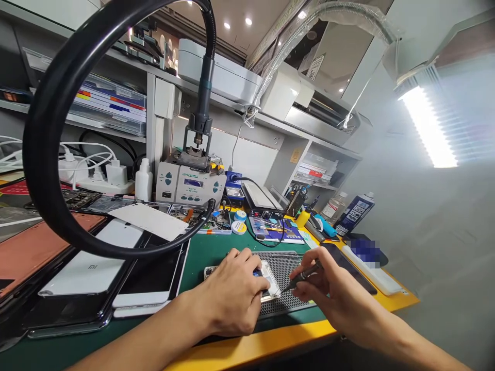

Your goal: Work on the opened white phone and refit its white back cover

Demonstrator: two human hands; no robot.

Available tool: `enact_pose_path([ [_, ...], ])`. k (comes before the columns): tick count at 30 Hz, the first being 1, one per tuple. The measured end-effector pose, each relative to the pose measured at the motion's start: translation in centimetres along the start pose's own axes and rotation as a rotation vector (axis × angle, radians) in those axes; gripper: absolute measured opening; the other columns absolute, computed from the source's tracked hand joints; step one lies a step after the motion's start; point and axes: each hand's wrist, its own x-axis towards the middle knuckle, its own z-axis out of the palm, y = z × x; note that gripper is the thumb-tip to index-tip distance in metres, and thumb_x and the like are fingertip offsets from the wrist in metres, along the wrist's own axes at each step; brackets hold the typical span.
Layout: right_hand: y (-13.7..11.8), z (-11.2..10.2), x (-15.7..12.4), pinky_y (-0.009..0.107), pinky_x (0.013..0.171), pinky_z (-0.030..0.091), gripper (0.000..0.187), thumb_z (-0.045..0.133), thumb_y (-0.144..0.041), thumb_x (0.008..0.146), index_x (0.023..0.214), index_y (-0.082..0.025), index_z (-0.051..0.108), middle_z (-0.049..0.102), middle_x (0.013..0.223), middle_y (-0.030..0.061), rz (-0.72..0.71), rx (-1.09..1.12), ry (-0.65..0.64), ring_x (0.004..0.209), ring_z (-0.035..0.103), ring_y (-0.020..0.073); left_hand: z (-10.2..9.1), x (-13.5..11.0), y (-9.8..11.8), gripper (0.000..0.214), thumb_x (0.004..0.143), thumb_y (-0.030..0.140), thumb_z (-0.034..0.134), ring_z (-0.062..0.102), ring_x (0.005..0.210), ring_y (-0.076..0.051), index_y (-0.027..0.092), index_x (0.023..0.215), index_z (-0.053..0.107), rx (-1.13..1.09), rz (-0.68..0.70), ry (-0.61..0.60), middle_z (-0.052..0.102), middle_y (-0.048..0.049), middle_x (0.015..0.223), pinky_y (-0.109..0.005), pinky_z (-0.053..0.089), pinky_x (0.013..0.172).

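Observation:
An opened smartphone with a white frame [271,281] lies on a grey perforated mat [288,257]. My left hand [240,288] is curled over it and grips it, covering much of its middle. My right hand [323,283] pinches a dark, slim pointed tool [303,276], possibly tweezers or a screwdriver. The tool's tip points down and left at the phone's near right corner; whether it touches cannot be told. Behind my hands, a thin metal tool [286,255] lies across the mat.
Several phones, including a white one [93,263], lie at the left. A thick black hose [46,129] loops in front of a hot-air station [189,185]. Small round tins [238,227], a parts tray [212,221] and a spray can [353,214] stand behind. A lamp [427,123] hangs right.

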Motion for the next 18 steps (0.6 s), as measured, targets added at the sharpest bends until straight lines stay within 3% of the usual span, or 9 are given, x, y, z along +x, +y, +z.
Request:
enact_pose_path([
  [5, -0.3, -0.4, 0.2, 0.032, 0.084, 0.055, 0.024, 0.048, -0.018, 0.098, 0.116, -0.029, 0.037, 0.067, 0.111, 0.0032, -0.106, -0.084, -0.064, 0.092, 0.066, 0.0151, 0.0, 0.0, 0.0, 0.025, 0.085, 0.024, 0.057, 0.052, 0.096, -0.028, 0.028, 0.104, 0.073, -0.006, 0.002, 0.004, 0.061, -0.0097, 0.101, -0.043, 0.044, 0.082],
  [9, -0.6, -0.7, 0.2, 0.028, 0.072, 0.055, 0.019, 0.048, -0.019, 0.098, 0.112, -0.028, 0.041, 0.07, 0.099, 0.0009, -0.101, -0.124, -0.05, 0.081, 0.065, 0.0147, -0.2, 0.0, 0.1, 0.024, 0.086, 0.025, 0.057, 0.052, 0.096, -0.029, 0.028, 0.103, 0.073, -0.003, 0.002, -0.003, 0.061, -0.0094, 0.1, -0.044, 0.045, 0.082],
  [18, 0.6, 0.8, -0.5, 0.034, 0.072, 0.06, 0.015, 0.056, -0.028, 0.095, 0.106, -0.026, 0.045, 0.072, 0.098, 0.0052, -0.099, -0.019, 0.084, 0.079, 0.07, 0.0186, 0.0, 0.0, 0.1, 0.023, 0.085, 0.024, 0.058, 0.051, 0.095, -0.028, 0.029, 0.102, 0.072, -0.002, -0.009, -0.005, 0.06, -0.0094, 0.102, -0.043, 0.046, 0.081],
])
